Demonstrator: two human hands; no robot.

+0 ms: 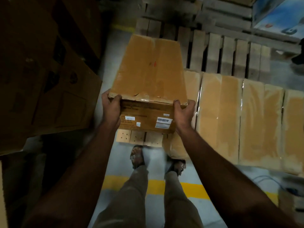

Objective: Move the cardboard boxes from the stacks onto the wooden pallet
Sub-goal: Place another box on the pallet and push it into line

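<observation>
Both hands' grip (111, 111) (183, 112) curled round cardboard box (149, 68) near end.

Both forearms showing bare, no sleeves reaching into view, no watch or bands appearing at wrists. Left hand (111, 109) and right hand (183, 112) showing ungloved, no rings appearing. Legs wearing loose khaki-beige trousers (131, 195), fabric creasing slightly toward ankles. Feet wearing dark open sandals (137, 156), broad straps crossing over top of each foot, toes showing uncovered. Sandal detail blurring, strap material staying unclear in dim light.
</observation>
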